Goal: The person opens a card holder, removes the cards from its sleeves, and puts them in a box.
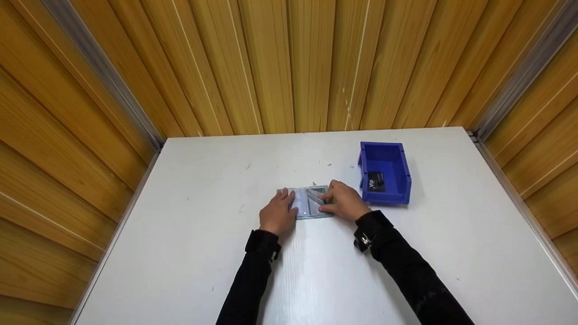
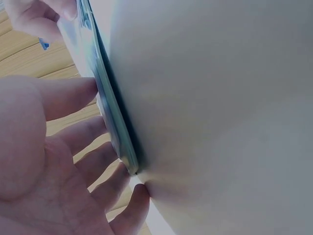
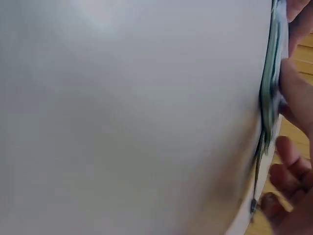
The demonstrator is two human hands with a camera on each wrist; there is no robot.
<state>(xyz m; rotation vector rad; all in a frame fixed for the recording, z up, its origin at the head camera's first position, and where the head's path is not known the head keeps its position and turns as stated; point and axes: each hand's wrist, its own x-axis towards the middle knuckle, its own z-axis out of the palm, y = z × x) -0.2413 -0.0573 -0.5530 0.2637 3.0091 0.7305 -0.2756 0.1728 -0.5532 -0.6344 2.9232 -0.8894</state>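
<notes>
A thin card holder (image 1: 301, 208) with clear plastic pockets lies spread flat on the white table in the head view. My left hand (image 1: 276, 214) rests on its left side, fingers extended, with the thumb near its front edge. In the left wrist view, those fingertips touch the holder's greenish edge (image 2: 113, 110). At the right side, my right hand (image 1: 345, 201) bends its thumb and fingers onto a glossy pocket and pinches there. The right wrist view shows the right thumb (image 3: 293, 88) against the layered edge; what lies under the fingers is partly hidden.
A blue plastic bin (image 1: 393, 197) stands right of the right hand, with a black card (image 1: 375, 181) marked "Vip" inside. The white table (image 1: 203, 189) meets wood-patterned panels (image 1: 311, 67) at the back and sides.
</notes>
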